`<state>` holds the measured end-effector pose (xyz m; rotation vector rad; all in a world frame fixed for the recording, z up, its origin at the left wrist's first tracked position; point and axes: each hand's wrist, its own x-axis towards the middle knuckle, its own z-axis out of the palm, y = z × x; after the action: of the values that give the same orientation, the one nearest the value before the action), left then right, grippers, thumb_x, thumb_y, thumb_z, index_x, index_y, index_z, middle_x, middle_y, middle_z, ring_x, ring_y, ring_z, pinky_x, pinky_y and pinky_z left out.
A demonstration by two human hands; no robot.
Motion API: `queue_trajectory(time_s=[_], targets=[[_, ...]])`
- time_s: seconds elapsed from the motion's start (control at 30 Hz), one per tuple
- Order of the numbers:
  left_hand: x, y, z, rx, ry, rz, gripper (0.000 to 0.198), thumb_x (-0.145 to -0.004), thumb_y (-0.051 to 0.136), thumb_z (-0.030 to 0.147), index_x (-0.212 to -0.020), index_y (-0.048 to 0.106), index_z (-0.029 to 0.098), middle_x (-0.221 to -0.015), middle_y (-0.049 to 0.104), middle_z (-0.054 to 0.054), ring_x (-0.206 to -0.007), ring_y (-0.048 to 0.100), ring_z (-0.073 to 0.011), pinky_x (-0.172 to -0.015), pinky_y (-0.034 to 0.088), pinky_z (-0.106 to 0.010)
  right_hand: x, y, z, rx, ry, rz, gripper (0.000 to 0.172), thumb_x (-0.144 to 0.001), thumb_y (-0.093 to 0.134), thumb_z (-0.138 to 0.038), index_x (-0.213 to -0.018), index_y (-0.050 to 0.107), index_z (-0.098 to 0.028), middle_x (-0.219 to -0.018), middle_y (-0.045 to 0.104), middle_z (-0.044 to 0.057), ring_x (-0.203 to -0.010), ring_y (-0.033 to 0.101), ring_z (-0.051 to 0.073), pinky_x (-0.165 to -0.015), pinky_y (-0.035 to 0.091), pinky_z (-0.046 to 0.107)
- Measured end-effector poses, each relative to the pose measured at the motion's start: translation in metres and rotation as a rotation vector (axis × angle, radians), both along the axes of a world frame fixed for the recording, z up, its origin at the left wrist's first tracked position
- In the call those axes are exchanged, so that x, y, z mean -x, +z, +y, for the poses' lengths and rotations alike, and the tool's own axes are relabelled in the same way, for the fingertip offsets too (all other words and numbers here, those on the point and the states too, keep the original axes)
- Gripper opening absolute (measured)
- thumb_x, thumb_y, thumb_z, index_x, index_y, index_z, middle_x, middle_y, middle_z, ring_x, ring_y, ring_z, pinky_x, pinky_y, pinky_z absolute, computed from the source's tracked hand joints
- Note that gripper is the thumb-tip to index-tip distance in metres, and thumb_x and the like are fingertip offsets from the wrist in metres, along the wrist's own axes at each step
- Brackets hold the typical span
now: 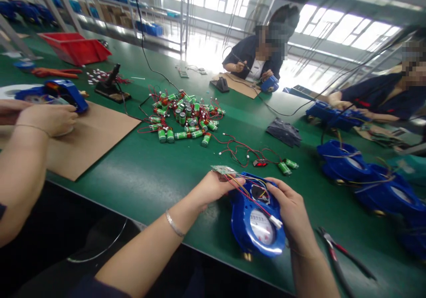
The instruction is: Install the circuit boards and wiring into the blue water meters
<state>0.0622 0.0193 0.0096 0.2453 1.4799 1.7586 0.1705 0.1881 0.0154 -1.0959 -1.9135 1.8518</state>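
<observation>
One blue water meter (254,225) is held upright on the green table (140,174) near its front edge, its open top cavity filled with a tangle of coloured wires, its round dial facing up. The left hand (213,187) is closed on a small circuit board (222,170) pinched at the meter's upper left; the right hand (293,211) is wrapped around the meter's right side, with a white connector (276,221) lying against the thumb. One red bin (75,47) is seen at the far left; its contents cannot be made out. A heap of green batteries (184,118) with red leads lies mid-table, too many and too overlapped to count, and two more (288,166) lie apart near the meter. At least three further blue meter housings (362,174) are stacked at the right, the last cut off by the frame. One pair of pliers (342,253) lies just right of the held meter. Three co-workers are partly visible: a co-worker's hand (49,118) rests on a cardboard sheet (86,138) at the left, and two people are seated across the table.
</observation>
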Motion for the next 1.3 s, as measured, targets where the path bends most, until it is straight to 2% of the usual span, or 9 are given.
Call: queue_trajectory(time_s=[0.13,0.3,0.57,0.7,0.87,1.07,1.3], targets=[[0.0,-0.001,-0.001,0.015,0.0,-0.044,0.034,-0.066,0.081,0.044,-0.088,0.072,0.019,-0.085,0.073,-0.003,-0.079,0.061,-0.0177,-0.065,0.04,-0.028,0.004,-0.003,0.004,0.072,0.039,0.006,0.039,-0.059,0.08,-0.043,-0.09,0.073,-0.021,-0.074,0.075,0.003,-0.059,0.065,0.021,-0.055,0.05,0.03],[-0.007,-0.007,0.0,0.038,0.01,-0.108,0.037,-0.063,0.082,0.046,-0.088,0.073,0.02,-0.086,0.074,-0.003,-0.082,0.061,-0.0187,-0.072,0.04,-0.031,0.0,-0.003,0.007,0.093,0.014,-0.015,0.043,-0.055,0.083,-0.043,-0.09,0.073,-0.019,-0.075,0.075,0.004,-0.059,0.065,0.02,-0.055,0.049,0.029],[-0.013,-0.011,0.004,0.026,0.037,-0.151,0.037,-0.059,0.085,0.045,-0.084,0.074,0.019,-0.084,0.074,-0.003,-0.081,0.061,-0.0178,-0.074,0.041,-0.03,-0.008,-0.009,-0.003,0.112,-0.016,0.049,0.044,-0.062,0.081,-0.046,-0.096,0.07,-0.021,-0.08,0.076,0.003,-0.071,0.07,0.025,-0.059,0.052,0.03],[-0.017,-0.008,0.008,0.039,0.06,-0.139,0.039,-0.059,0.085,0.045,-0.087,0.073,0.02,-0.087,0.074,-0.003,-0.083,0.062,-0.0185,-0.071,0.041,-0.029,-0.012,-0.013,0.001,0.129,0.001,0.072,0.046,-0.063,0.08,-0.05,-0.098,0.07,-0.022,-0.084,0.077,0.003,-0.078,0.072,0.026,-0.066,0.055,0.033],[-0.019,-0.008,0.009,0.076,0.09,-0.125,0.045,-0.06,0.085,0.046,-0.092,0.072,0.018,-0.091,0.074,-0.005,-0.085,0.063,-0.0193,-0.072,0.041,-0.03,-0.013,-0.014,-0.001,0.14,0.036,0.132,0.046,-0.073,0.071,-0.057,-0.099,0.073,-0.02,-0.093,0.077,0.005,-0.087,0.071,0.025,-0.078,0.056,0.034],[-0.02,-0.021,0.006,0.066,0.104,-0.115,0.043,-0.067,0.081,0.048,-0.097,0.071,0.019,-0.092,0.075,-0.004,-0.086,0.065,-0.0188,-0.077,0.044,-0.03,-0.007,-0.017,-0.013,0.156,-0.051,0.24,0.038,-0.071,0.072,-0.054,-0.086,0.072,-0.02,-0.083,0.076,0.003,-0.073,0.068,0.022,-0.062,0.053,0.029],[-0.022,-0.023,0.011,0.021,0.059,-0.144,0.04,-0.074,0.076,0.048,-0.099,0.067,0.018,-0.091,0.076,-0.006,-0.087,0.069,-0.0227,-0.078,0.05,-0.033,-0.01,-0.024,-0.015,0.234,-0.116,0.279,0.036,-0.075,0.072,-0.052,-0.09,0.073,-0.02,-0.079,0.074,0.002,-0.066,0.066,0.02,-0.059,0.051,0.027]])
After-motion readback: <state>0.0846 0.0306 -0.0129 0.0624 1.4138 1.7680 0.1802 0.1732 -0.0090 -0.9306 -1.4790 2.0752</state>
